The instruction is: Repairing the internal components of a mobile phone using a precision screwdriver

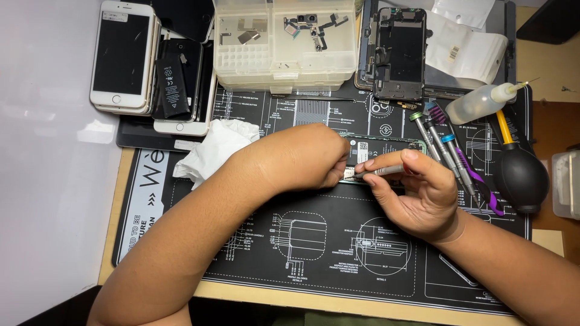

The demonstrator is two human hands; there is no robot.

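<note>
An opened phone body (386, 146) with a green frame lies on the black repair mat (314, 253). My left hand (308, 158) rests over its left part and holds it down, hiding that end. My right hand (417, 193) pinches a thin silver screwdriver (380, 171) between thumb and fingers. The tool's tip touches the phone's lower left inside, close to my left fingertips.
Several screwdrivers (444, 148) and a purple brush lie right of the phone, beside a black air blower (521, 175) and a squeeze bottle (480, 101). At the back stand a clear parts box (284, 60), a stripped phone frame (400, 54), stacked phones (124, 57) and a white cloth (214, 148).
</note>
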